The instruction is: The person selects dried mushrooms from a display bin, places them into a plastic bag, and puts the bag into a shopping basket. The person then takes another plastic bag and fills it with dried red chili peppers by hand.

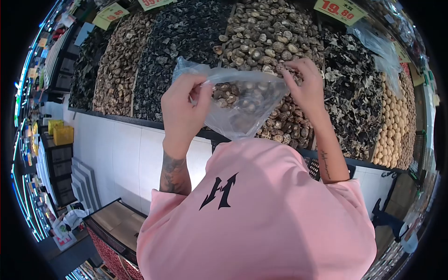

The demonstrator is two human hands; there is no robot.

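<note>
A clear plastic bag (242, 109) hangs between my hands with its mouth spread wide, over a bin of dried mushrooms (273, 35). My left hand (186, 105) is closed on the bag's left rim. At the bag's right rim, my right hand (305, 86) has thumb and fingers curled near a mushroom at the fingertips; the exact grip is too small to tell. Mushrooms show through and behind the film, so which of them lie inside the bag cannot be told.
Dark dried fungus (179, 39) fills the bin to the left, and more (352, 93) lies to the right. Beyond are pale round goods (392, 126) and loose plastic bags (378, 44). A price sign (340, 10) stands at the back. A person (67, 224) is at lower left.
</note>
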